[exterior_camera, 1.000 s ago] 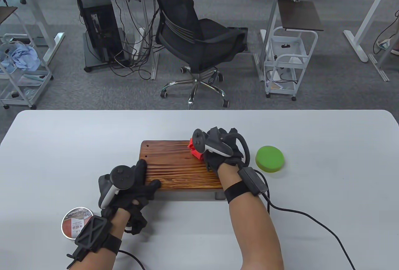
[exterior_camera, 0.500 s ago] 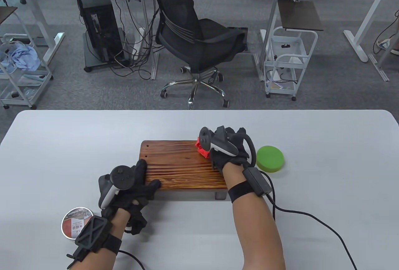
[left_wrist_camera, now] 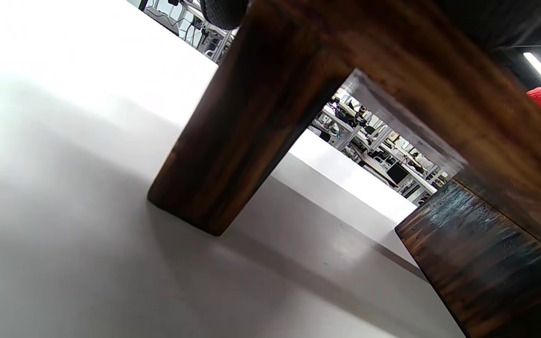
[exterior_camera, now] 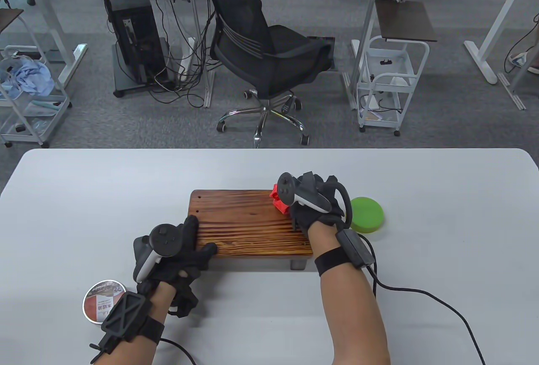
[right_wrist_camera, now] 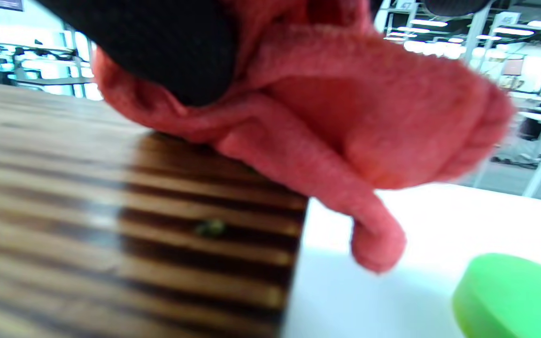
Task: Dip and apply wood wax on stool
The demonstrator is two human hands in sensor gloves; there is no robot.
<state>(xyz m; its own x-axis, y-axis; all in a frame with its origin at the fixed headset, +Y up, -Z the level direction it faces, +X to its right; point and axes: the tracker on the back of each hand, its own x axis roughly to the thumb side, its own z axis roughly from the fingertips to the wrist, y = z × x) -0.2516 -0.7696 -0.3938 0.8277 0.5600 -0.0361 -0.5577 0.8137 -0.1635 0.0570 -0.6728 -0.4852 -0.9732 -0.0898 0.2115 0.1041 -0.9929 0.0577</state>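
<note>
A small dark wooden stool (exterior_camera: 248, 222) stands mid-table. My left hand (exterior_camera: 185, 251) holds its near-left corner, thumb on the top and a finger along the left edge. The left wrist view shows a stool leg (left_wrist_camera: 242, 131) from low down. My right hand (exterior_camera: 311, 205) grips a bunched red cloth (exterior_camera: 277, 200) and presses it on the stool's far-right corner. In the right wrist view the cloth (right_wrist_camera: 345, 117) hangs over the edge of the striped top (right_wrist_camera: 111, 225). The open wax tin (exterior_camera: 101, 299) sits near left, partly hidden by my left wrist.
A green round disc (exterior_camera: 368, 213) lies on the white table (exterior_camera: 442, 255) just right of the stool, close to my right hand. A black cable (exterior_camera: 421, 293) trails from my right wrist. An office chair (exterior_camera: 261, 53) stands beyond the far edge.
My right hand has slid the red cloth to the right along the stool's far edge, reaching the right corner. The left hand and the stool have stayed still.
</note>
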